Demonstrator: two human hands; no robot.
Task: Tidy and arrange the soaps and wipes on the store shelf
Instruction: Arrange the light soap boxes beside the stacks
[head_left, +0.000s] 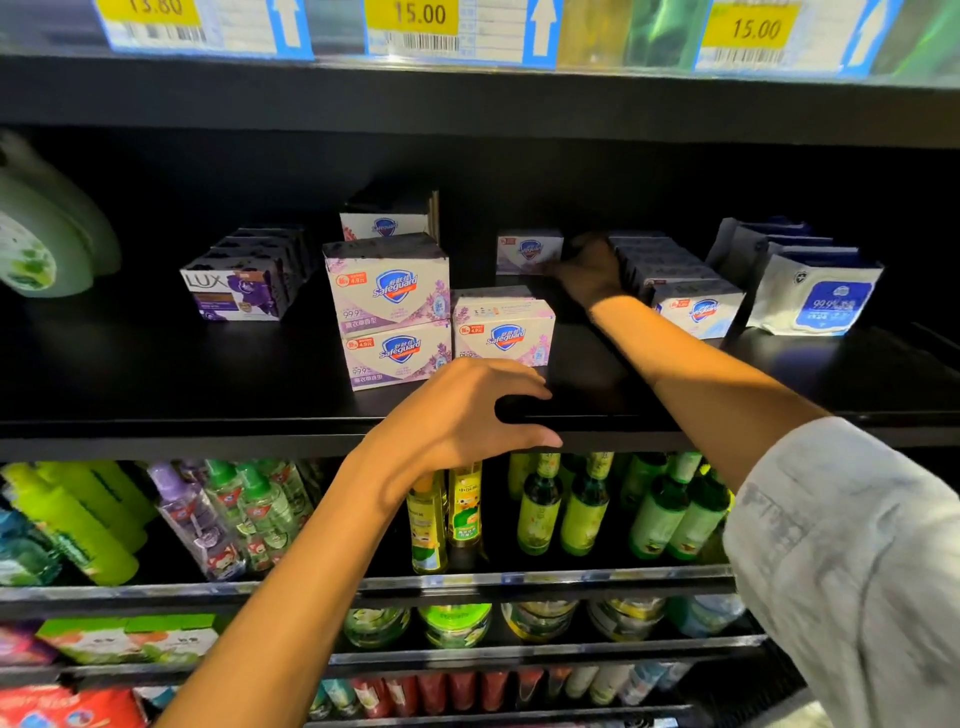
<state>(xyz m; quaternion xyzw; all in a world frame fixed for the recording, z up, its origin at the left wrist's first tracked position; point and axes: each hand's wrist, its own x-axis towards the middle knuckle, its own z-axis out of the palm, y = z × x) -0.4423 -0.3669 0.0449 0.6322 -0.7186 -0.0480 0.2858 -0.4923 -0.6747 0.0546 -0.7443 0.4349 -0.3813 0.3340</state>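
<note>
A Safeguard soap box (529, 252), deep on the black shelf (208, 410), is touched by the right hand (589, 270); its grip cannot be told. The left hand (462, 415) is held wide, holding nothing, before glossy rectangular cartons (395, 306).

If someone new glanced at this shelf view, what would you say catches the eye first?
Probably the two bare arms: the right hand reaches deep into the dark shelf to a Safeguard box at the back, while the left hand hovers open at the shelf edge. Next, the pale lavender Safeguard soap boxes stacked mid-shelf, and the yellow price tags overhead.
</note>
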